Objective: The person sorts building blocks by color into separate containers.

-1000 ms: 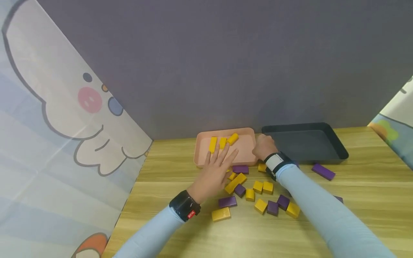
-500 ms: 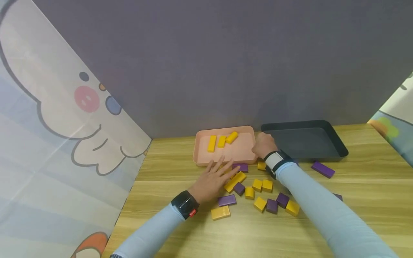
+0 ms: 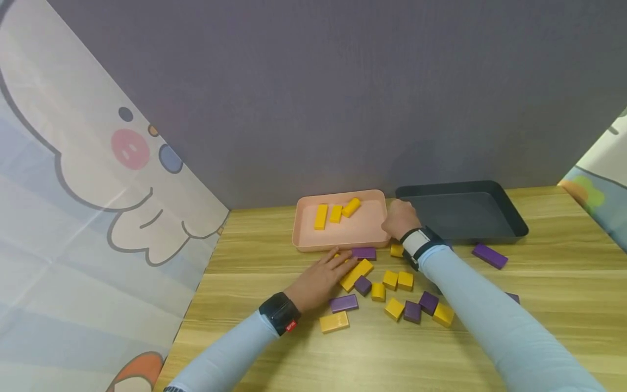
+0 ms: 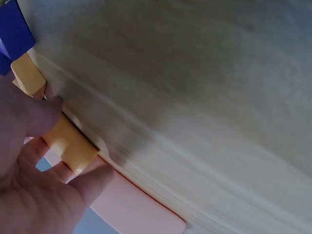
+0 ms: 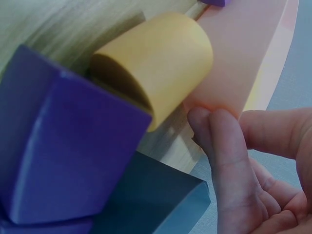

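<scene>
My left hand point(image 3: 317, 280) reaches over the blocks in front of the pink tray point(image 3: 303, 239). In the left wrist view its thumb and fingers lie around a yellow block point(image 4: 70, 144), touching its two ends, close to the tray's outer wall. At the pink tray's right end, my right hand point(image 3: 403, 219) pinches the wall between thumb and fingers, as the right wrist view shows. A rounded yellow block point(image 5: 161, 63) and a purple block point(image 5: 73, 141) sit near those fingers. Three yellow blocks point(image 3: 320, 216) lie inside the pink tray.
A dark tray point(image 3: 460, 218) stands right of the pink one, against a grey backdrop point(image 3: 313, 98). Several yellow and purple blocks point(image 3: 412, 311) are scattered over the wooden table point(image 3: 382, 359). One long purple block point(image 3: 490, 256) lies before the dark tray.
My left hand has drawn back from over the pink tray and come down onto the blocks, its spread fingers closing around a yellow one. The right hand stays at the tray wall.
</scene>
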`<state>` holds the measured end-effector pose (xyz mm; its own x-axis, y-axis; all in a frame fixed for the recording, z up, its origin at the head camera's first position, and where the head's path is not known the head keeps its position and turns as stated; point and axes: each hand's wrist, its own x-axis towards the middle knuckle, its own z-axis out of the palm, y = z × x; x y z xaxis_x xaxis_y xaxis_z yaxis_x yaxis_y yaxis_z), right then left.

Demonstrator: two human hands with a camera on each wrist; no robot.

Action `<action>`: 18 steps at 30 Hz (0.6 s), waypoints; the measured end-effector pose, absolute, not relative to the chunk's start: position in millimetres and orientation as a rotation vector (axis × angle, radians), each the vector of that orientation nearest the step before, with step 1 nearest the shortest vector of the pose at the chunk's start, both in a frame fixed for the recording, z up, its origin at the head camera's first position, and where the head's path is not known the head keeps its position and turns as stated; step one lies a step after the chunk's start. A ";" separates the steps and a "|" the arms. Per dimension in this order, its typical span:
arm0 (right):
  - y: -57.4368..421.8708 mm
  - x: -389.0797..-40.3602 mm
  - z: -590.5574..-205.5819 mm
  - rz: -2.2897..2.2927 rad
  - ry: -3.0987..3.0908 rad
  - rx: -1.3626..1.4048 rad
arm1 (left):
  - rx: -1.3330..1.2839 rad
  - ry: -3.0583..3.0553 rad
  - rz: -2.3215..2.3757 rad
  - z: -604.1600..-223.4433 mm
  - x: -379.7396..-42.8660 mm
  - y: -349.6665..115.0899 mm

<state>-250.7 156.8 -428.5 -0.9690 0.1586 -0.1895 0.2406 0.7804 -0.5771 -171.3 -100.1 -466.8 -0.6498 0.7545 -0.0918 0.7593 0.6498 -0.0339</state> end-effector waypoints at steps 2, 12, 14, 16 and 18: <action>156.5 -250.2 -428.1 -0.947 2.842 0.314 | 1.279 2.798 -0.062 -466.1 -171.9 -100.7; 156.8 -249.9 -429.2 -0.955 2.845 0.309 | 1.274 2.781 0.090 -457.0 -173.7 -103.3; 156.5 -250.1 -429.2 -0.950 2.852 0.302 | 1.266 2.760 0.219 -452.5 -174.5 -105.2; 156.0 -250.0 -428.8 -0.947 2.853 0.300 | 1.251 2.744 0.377 -445.9 -178.4 -106.9; 155.7 -250.2 -428.4 -0.946 2.850 0.299 | 1.228 2.757 0.534 -437.0 -185.5 -107.8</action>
<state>-250.2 155.7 -428.4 -0.9728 0.1480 -0.1780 0.2251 0.7845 -0.5778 -185.5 -107.8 -437.0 -0.6768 0.7328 0.0707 0.7062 0.6191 0.3435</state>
